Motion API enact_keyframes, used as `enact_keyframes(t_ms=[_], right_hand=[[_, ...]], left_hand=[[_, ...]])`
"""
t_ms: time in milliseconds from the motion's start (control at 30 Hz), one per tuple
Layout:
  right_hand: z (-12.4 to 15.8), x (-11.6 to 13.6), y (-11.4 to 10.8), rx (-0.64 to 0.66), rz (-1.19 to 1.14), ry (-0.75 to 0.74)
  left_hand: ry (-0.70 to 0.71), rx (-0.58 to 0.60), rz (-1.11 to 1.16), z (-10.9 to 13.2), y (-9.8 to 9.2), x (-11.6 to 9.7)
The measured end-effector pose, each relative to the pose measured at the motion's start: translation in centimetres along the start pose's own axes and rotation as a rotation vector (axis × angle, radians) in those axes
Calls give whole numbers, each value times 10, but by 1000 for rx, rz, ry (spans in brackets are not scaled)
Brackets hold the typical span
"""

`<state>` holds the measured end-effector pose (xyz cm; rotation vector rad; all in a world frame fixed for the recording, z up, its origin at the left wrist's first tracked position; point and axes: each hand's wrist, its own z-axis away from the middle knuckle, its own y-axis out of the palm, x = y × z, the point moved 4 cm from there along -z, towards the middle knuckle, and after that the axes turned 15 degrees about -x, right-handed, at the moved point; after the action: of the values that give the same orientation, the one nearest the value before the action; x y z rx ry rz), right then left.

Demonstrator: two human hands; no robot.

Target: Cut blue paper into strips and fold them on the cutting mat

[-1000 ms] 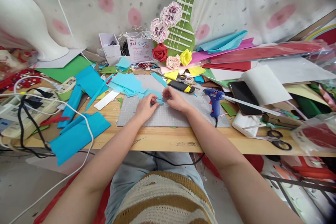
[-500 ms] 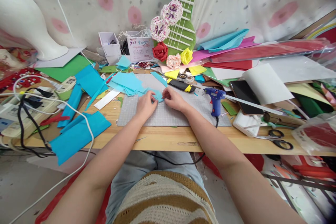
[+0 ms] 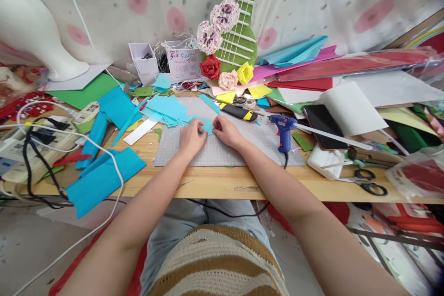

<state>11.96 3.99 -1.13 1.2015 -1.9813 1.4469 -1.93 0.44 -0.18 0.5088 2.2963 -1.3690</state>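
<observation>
Both hands (image 3: pixel 192 140) pinch one light-blue crepe-paper piece (image 3: pixel 207 125), seemingly unfinished, behind the surface's (image 3: pixel 215 184) front edge, cut sheets (image 3: pixel 166 109) leftward apparently unworked.

Bright, even lt; soft shdws; edges stretched, top-R corner dark.

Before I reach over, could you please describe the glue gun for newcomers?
On the wooden table, find the grey mat. At its right end is the glue gun. Unlike the black phone nearby, it's dark blue with a white stick.
</observation>
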Motion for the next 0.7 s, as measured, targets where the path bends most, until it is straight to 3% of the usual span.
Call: enact_keyframes(t_ms=[300,533,700], right_hand=[[-2,-3,1,33,-54,-19],[1,2,3,-13,23,-32],[1,1,3,46,5,-80]], left_hand=[[181,43,-114,1,-1,-7],[156,52,-140,1,0,-6],[151,83,-135,-2,-1,-5]])
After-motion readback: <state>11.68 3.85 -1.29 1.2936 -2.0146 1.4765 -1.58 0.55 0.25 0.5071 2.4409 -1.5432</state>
